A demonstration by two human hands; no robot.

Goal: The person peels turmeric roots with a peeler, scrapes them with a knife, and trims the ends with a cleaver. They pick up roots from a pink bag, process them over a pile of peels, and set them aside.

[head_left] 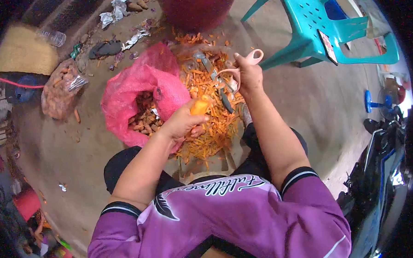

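My left hand (pixel 187 122) is closed around a short, bright orange peeled carrot (pixel 199 106), held above the pile of peelings. A pale pink peeler (pixel 231 78) with a looped handle end sits in my closed right hand (pixel 250 75), just above and to the right of the carrot. Beneath both hands spread many orange peelings (pixel 210 143). Among them lie a dark, long object (pixel 226 101) and a greyish one (pixel 204 62), neither clear enough to name. Beside my left hand stands an open pink woven sack (pixel 120 97) with unpeeled, brownish roots (pixel 147 122) inside.
A teal plastic chair (pixel 307 29) bears a phone-like object (pixel 327 45). A big red tub (pixel 193 8) stands ahead. Leftward are a clear bag of roots (pixel 63 90), a tan sack (pixel 25 52) and scraps (pixel 115 12). A motorbike (pixel 375 168) is at the right.
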